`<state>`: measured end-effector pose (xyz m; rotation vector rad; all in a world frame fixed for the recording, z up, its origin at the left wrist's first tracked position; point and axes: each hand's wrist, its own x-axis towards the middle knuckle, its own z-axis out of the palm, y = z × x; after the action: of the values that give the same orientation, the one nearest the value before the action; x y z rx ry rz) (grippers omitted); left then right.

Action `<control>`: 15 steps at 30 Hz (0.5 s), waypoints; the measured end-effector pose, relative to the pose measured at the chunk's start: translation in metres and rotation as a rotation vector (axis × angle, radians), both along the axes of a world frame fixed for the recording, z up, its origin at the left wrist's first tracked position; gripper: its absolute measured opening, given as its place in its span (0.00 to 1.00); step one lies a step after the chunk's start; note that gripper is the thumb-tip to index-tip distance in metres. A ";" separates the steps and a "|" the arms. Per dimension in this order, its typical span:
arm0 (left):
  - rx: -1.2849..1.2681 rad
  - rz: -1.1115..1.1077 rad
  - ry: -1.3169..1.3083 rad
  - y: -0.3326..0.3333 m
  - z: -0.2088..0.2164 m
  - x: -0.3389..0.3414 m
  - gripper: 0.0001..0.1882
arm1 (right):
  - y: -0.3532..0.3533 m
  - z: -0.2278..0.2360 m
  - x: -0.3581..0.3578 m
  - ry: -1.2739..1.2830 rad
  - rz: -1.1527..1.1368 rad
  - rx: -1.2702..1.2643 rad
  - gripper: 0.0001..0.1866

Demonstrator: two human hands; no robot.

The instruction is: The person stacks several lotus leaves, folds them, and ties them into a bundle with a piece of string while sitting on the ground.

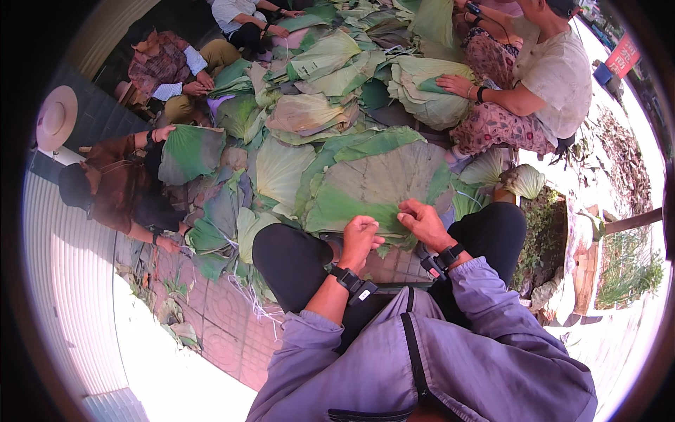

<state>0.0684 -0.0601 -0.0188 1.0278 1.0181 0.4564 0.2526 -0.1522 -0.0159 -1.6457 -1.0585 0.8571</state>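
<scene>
Your left grip (361, 243) is half curled, fingers bent inward and the thumb side turned toward your other hand; you cannot tell from this view whether anything thin sits inside it. Your right grip (425, 225) reaches a little farther forward, its bent fingertips over the near edge of the large leaf (383, 179); whether they pinch it or only rest there cannot be told. Your two hands are near each other but apart. Both your wrists bear dark straps, the left strap (348, 280) and the right strap (446, 259), and your forearms angle inward from lilac sleeves (492, 292) between your raised knees.

The large leaf, green with a brownish middle, lies spread at the near edge of the leaf pile (285, 165), just beyond your knees. Its right margin blends into neighbouring leaves, so its full outline is hard to make out. The pile hides most of the pavement (232, 316) beneath; pale strings (256, 299) trail off its near left corner.

At the pile's left edge a person in brown (112, 186) holds up a green leaf (190, 151). Along the far right edge sits a person in a pale shirt (555, 77), head partly cut off.
</scene>
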 end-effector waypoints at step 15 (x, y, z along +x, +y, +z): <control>0.001 -0.067 0.208 0.001 -0.001 -0.008 0.10 | 0.003 0.014 -0.011 -0.098 0.115 -0.103 0.16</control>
<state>0.0602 -0.0595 -0.0203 1.1237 1.1634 0.2991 0.2417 -0.1494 -0.0019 -1.7412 -1.2034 0.9271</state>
